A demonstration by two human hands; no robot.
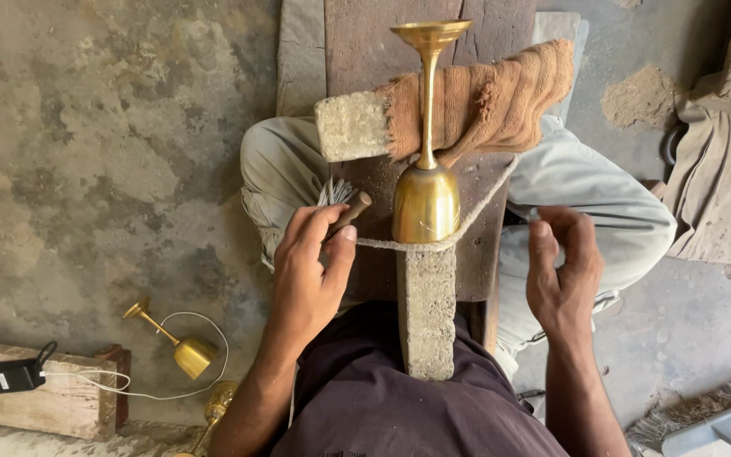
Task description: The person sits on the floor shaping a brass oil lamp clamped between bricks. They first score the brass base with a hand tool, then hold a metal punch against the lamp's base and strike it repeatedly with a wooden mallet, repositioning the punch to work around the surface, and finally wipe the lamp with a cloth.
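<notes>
A dark shirt (382, 406) fills the foreground. A brass goblet (425, 169), inverted on a block (426, 305), is being rope-polished (484, 203); left hand (310, 271) and right hand (562, 271) are clamped on the rope's 2 ends. Alternating pulls seem needed.

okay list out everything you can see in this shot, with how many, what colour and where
Brass goblet: one, gold, upside down on the wooden block, cord looped round its cup.
Cord: one, pale grey, stretched between both hands.
Wooden block: one, grey, between the knees.
Cloth: one, brown, wrapped on a crossbar behind the stem.
Plank: one, dark brown, underneath.
Spare goblets: one gold, lying on the floor at left; part of another at the lower edge.
Charger: one, black, white cable, on a timber piece at left.
Brush: one, grey, lower right.
Left hand: grips a wooden handle and cord end.
Right hand: pulls the other cord end.
</notes>
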